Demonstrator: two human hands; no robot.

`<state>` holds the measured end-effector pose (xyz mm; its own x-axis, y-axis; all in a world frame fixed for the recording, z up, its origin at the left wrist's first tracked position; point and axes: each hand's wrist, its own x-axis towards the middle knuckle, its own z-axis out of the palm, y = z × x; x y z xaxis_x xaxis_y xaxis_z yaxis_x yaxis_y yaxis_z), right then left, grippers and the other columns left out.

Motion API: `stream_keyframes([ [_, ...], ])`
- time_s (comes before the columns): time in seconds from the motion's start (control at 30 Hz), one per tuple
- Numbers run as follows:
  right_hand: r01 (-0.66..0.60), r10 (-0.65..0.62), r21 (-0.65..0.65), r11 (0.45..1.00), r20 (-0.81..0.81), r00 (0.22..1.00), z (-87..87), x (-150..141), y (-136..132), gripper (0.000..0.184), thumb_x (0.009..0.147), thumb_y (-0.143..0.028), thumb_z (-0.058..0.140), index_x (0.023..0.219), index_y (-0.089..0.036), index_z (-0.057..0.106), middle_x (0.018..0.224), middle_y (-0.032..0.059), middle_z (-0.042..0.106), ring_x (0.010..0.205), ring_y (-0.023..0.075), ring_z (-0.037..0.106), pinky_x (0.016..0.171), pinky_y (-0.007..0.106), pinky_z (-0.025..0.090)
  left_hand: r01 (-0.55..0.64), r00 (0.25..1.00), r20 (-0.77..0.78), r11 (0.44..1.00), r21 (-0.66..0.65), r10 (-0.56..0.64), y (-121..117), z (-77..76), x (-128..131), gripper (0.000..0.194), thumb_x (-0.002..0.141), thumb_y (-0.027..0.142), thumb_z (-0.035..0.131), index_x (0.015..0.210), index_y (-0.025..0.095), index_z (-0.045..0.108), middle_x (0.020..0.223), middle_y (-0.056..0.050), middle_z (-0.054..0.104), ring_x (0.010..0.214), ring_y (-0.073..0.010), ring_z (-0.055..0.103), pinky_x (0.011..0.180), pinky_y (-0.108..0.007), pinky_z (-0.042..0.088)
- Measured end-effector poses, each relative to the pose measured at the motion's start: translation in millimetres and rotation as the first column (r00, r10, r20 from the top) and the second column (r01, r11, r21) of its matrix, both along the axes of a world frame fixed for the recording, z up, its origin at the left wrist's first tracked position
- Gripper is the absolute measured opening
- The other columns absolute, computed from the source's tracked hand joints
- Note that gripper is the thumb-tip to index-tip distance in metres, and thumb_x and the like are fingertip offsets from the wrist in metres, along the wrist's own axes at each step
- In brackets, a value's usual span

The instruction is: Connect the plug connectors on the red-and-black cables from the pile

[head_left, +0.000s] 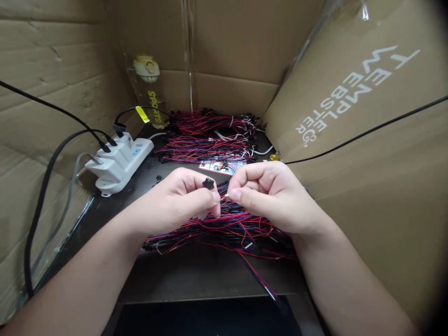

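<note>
My left hand is closed, with a small black connector between its curled forefinger and thumb. Close beside it, my right hand pinches a thin wire end with a small whitish tip at its thumb and forefinger. A short bit of wire shows in the narrow gap between the two hands. Below both hands lies a loose pile of red, blue and black wires. A few wires with a white end stick out of the pile toward the front edge.
Bundles of red and dark wires lie at the back, behind a printed card. On the left stand a white power strip with plugged-in cables and a clear bottle. Cardboard walls enclose the table; a black cable crosses on the right.
</note>
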<state>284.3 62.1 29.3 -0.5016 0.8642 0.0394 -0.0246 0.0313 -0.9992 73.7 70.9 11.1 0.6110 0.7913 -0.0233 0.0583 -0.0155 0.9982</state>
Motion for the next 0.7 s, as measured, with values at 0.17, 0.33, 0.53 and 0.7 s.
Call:
stream_keyframes([
  [0.17,0.05,-0.052,0.04,0.998,0.071,0.996,1.7,0.1,-2.1,0.022,0.08,-0.023,0.083,0.073,-0.013,0.065,0.05,-0.0093,0.037,0.045,0.0028,0.025,0.041,0.019,0.018,-0.056,0.998,-0.037,0.997,0.062,0.058,0.0,1.4,-0.2,0.027,0.09,0.024,0.059,0.066,0.016,0.066,0.057,0.003,0.049,0.055,-0.0086,0.035,0.053,-0.025,0.028],
  [0.33,0.069,-0.077,0.07,0.995,0.117,0.99,2.9,-0.6,-3.6,0.02,0.082,-0.024,0.08,0.074,-0.014,0.065,0.05,-0.0086,0.038,0.045,0.0031,0.026,0.042,0.02,0.018,-0.086,0.995,-0.038,0.986,0.144,0.093,-0.4,2.0,0.9,0.025,0.09,0.022,0.056,0.066,0.017,0.058,0.059,0.004,0.045,0.057,-0.0088,0.035,0.055,-0.025,0.028],
  [0.53,0.067,-0.078,0.098,0.993,0.114,0.99,-1.1,-4.8,-5.4,0.017,0.085,-0.023,0.077,0.076,-0.014,0.065,0.051,-0.0082,0.039,0.045,0.0033,0.027,0.043,0.02,0.018,-0.166,0.984,-0.029,0.962,0.216,0.176,-3.8,2.9,2.6,0.029,0.091,0.023,0.053,0.064,0.018,0.046,0.061,0.004,0.038,0.059,-0.0093,0.03,0.055,-0.026,0.026],
  [0.7,0.116,-0.128,0.123,0.986,0.093,0.987,-1.7,-8.0,-7.6,0.016,0.084,-0.025,0.078,0.08,-0.014,0.067,0.05,-0.0084,0.039,0.046,0.0037,0.027,0.043,0.02,0.018,-0.188,0.982,0.02,0.951,0.246,0.189,-2.8,5.8,4.0,0.025,0.086,0.019,0.053,0.061,0.018,0.049,0.059,0.004,0.041,0.057,-0.0092,0.033,0.055,-0.026,0.028],
])
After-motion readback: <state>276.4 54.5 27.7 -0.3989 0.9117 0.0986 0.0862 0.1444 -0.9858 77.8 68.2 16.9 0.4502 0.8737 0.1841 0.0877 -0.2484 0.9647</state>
